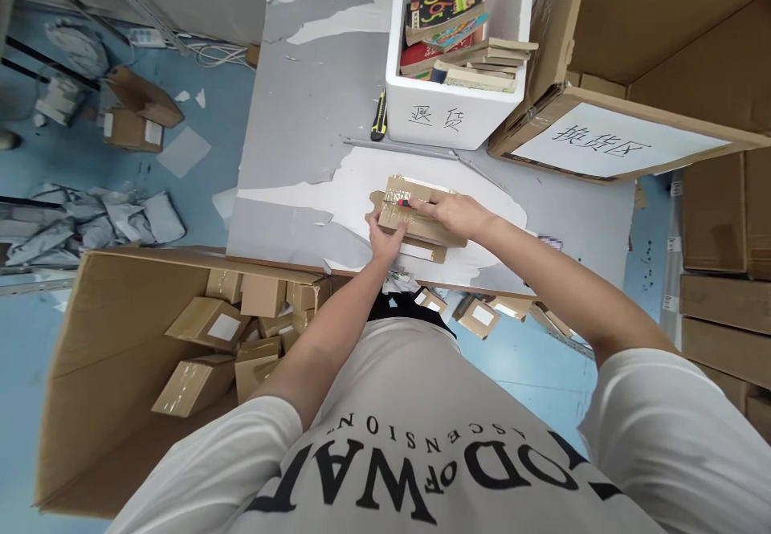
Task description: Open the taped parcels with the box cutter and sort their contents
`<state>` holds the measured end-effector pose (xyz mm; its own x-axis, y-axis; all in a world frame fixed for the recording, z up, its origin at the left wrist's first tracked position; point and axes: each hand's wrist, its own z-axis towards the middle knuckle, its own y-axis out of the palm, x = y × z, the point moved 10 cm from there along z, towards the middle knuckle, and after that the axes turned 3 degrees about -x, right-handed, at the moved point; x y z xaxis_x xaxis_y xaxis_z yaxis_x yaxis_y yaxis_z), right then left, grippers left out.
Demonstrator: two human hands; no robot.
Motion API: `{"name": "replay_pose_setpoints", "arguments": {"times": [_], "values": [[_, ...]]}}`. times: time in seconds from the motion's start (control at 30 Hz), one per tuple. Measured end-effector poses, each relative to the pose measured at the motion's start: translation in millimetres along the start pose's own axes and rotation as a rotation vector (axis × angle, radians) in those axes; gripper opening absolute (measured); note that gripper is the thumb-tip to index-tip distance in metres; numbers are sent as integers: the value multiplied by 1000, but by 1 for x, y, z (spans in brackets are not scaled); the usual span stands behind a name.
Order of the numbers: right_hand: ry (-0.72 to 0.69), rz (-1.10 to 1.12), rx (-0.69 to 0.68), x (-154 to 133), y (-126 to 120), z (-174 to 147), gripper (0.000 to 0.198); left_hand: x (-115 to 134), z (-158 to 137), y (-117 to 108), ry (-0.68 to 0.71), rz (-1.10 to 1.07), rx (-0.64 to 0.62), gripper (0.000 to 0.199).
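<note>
On the worktable lies a small taped cardboard box [429, 230] with clear shiny tape along its far left part. My left hand [387, 240] grips its near left corner, fingers and thumb around the edge. My right hand [456, 213] is closed on a small red-handled cutter [405, 202], whose thin tip points left over the taped top. Whether the blade is in the tape is too small to tell. A flap of cardboard sticks out at the box's left side. Below it, another flat brown piece with a white label [417, 252] partly shows.
A white foam box [487, 120] with several books [446, 6] stands beyond, a yellow-black utility knife [379, 116] beside it. A large open carton [602, 144] is at the right. Another carton [78, 357], holding several parcels [208, 324], stands below the table's left edge.
</note>
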<state>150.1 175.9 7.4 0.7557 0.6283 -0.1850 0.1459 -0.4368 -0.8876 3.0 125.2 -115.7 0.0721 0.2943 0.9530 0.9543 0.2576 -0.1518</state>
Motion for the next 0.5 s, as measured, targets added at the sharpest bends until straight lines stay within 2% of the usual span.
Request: {"name": "replay_pose_setpoints", "arguments": {"times": [0.13,0.23,0.4,0.5], "values": [[54,-35,-94,10,11,-16,59,3,-2,-3,-17,17,29,62],[93,-7,-90,28,15,-34,58,4,-3,-3,-22,32,38,61],[146,-20,-118,76,33,-91,53,1,-3,-5,-34,71,69,59],[189,25,-90,94,41,-121,54,0,-4,-6,-48,87,70,58]]}}
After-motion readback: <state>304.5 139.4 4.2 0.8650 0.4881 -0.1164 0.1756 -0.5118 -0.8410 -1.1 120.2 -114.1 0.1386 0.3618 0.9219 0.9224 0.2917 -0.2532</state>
